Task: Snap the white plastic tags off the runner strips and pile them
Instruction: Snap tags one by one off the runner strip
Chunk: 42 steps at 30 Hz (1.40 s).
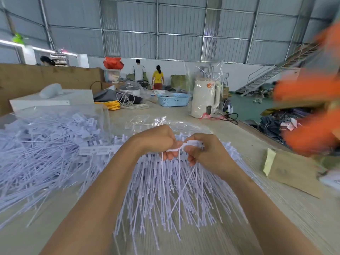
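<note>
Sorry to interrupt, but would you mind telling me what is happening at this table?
A person is separating white plastic tags from runner strips. The left hand and right hand together pinch one tag above a fan of strips. A big pile of tags already lies to the left on the table.

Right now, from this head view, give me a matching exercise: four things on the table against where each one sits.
Things:
1. loose tag pile
2. blue basket
3. white kettle
4. yellow cable

Places:
A. wrapped in clear plastic, far right of table
B. near left, beside the left hand
C. far centre, left of the kettle
D. far left-centre, by a grey bundle

Pairs: 1-B, 2-C, 3-A, 4-D
</note>
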Motion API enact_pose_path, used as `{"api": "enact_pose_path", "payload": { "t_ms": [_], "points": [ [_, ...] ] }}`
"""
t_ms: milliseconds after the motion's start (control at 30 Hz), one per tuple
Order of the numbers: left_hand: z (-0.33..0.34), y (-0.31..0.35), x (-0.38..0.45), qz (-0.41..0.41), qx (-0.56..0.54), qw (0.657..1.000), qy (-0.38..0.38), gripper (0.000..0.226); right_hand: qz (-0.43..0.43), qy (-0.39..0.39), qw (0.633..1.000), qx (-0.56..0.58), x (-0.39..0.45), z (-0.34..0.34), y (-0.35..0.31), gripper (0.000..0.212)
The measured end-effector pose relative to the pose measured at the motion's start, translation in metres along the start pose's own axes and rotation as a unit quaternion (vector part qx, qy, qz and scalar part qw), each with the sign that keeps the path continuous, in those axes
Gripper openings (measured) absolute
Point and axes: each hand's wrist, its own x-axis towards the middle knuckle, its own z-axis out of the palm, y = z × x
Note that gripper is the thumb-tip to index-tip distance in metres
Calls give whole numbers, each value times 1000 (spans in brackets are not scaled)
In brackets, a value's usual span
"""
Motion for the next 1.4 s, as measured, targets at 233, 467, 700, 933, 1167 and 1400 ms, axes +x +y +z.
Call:
{"api": "enact_pose_path", "payload": {
  "t_ms": [233, 467, 700, 933, 1167, 1400],
  "points": [
    [0, 1, 2, 11, -46, 999, 16, 36, -55, 62, 996, -45, 2, 4, 3, 26],
    [-2, 4, -2, 24, -126, 992, -12, 36, -223, 128, 957, -132, 2, 2, 6, 12],
    [-5, 5, -4, 5, -109, 993, -42, 35, -199, 145, 959, -142, 6, -5, 9, 16],
    [8, -9, 5, 20, 14, 999, -27, 37, -44, 380, 867, 318, 3, -96, 15, 17],
    [17, -7, 16, 12, 163, 984, 74, 49, -38, 222, 872, 435, 5, -74, 3, 14],
    [35, 39, -3, 131, -53, 986, 89, 45, -31, 140, 926, 349, 4, -41, -2, 10]
  ]
}}
